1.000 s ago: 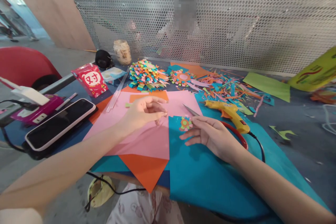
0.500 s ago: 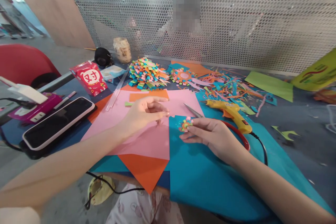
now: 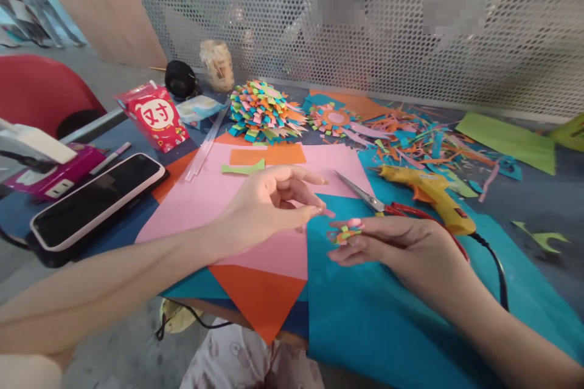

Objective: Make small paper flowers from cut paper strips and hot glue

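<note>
Between the thumb and fingers of my right hand (image 3: pixel 406 249) is a small paper flower (image 3: pixel 345 233) in orange, green, blue and pink, held above the blue paper sheet (image 3: pixel 387 316). To its left, my left hand (image 3: pixel 278 203) pinches a tiny pink paper piece (image 3: pixel 328 213), a short gap from the flower. Pink paper (image 3: pixel 260 252) lies under the left hand. Scissors (image 3: pixel 360 189) with red handles rest just beyond the right hand, which partly covers the handles. A yellow glue gun (image 3: pixel 424 194) lies behind them.
Fringed paper flowers (image 3: pixel 264 112) are piled at the back, beside a flat paper flower (image 3: pixel 334 118) and a heap of paper scraps (image 3: pixel 420 137). Glue sticks (image 3: pixel 205 144), a red snack packet (image 3: pixel 157 118), a phone (image 3: pixel 98 200) and a purple power strip (image 3: pixel 59 179) stand left.
My left hand has moved right, closer to the flower, and a pink paper piece now shows at its fingertips. The flower has tilted in my right hand. The camera view has shifted.
</note>
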The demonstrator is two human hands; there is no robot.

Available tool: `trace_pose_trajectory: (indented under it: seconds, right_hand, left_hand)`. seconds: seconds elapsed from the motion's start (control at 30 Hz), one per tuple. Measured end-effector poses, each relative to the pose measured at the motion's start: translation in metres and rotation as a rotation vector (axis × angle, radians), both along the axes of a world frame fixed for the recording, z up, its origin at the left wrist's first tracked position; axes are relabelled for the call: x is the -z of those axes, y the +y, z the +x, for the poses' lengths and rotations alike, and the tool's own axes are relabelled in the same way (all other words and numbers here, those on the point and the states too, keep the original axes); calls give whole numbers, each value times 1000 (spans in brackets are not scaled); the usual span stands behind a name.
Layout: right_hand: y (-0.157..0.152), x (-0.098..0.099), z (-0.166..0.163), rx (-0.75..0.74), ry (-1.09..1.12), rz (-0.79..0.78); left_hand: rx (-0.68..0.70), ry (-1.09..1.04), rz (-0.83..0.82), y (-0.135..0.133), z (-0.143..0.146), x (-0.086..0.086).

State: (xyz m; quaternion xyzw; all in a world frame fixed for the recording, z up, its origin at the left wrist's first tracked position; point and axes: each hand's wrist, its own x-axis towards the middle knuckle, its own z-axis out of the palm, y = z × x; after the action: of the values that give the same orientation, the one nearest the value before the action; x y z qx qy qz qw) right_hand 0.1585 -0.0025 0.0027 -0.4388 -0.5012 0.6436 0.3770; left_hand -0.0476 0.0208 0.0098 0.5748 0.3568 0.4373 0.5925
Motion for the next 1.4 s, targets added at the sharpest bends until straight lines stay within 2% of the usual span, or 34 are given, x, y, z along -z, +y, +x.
trace_pose_trajectory:
  seconds: [0.1, 0.27, 0.4, 0.53, 0.8, 0.93, 1.03, 1.13, 1.3, 1.4]
  right_hand:
    - [-5, -3, 0, -5, -56, -27]
    - [-9, -7, -2, 105, -114, -23]
    - [-11, -7, -3, 58, -160, 9]
    - [-17, -8, -7, 180, -168, 19]
    - [-18, -6, -7, 194, -152, 53]
    - [-16, -3, -4, 132, -160, 91]
    - [-16, -3, -4, 168, -151, 111]
    - [-16, -4, -5, 125, -152, 145]
    - [-17, -5, -6, 162, -181, 135]
    - [-17, -4, -5, 119, -182, 143]
  left_hand:
    - [0, 11, 64, -3, -1, -1]
    - [14, 68, 58, -8, 1, -4]
    - [9, 75, 39, -9, 1, -7]
    - [-12, 114, 74, -11, 1, -8]
    - [-11, 104, 72, -12, 1, -7]
    - [-24, 119, 68, -11, 1, -8]
    - [-21, 108, 65, -11, 1, -7]
    - [-24, 105, 60, -12, 2, -7]
    - [-10, 113, 60, -14, 2, -6]
    - [-14, 117, 62, -14, 1, -7]
